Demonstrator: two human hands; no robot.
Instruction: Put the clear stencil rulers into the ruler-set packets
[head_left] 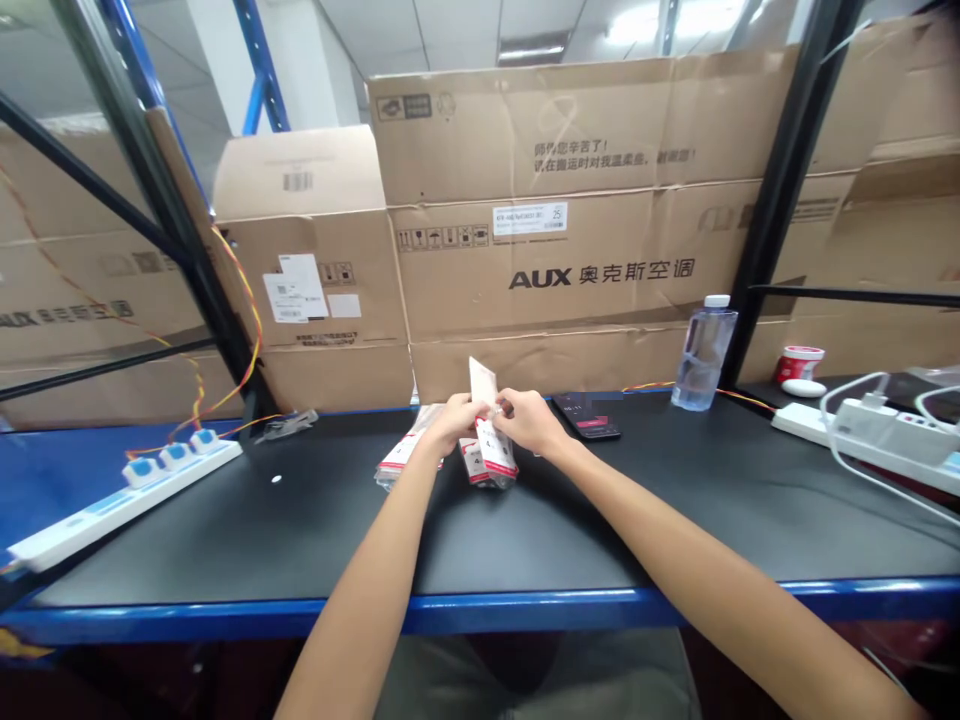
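The left hand (457, 422) and right hand (529, 420) pinch nearly shut together on a white-and-red packet (495, 448), held upright near the far edge of the black workbench (300, 530). Another packet (403, 458) lies just left, apparently unopened; no opened contents show. A phone (586, 416) lies just right.
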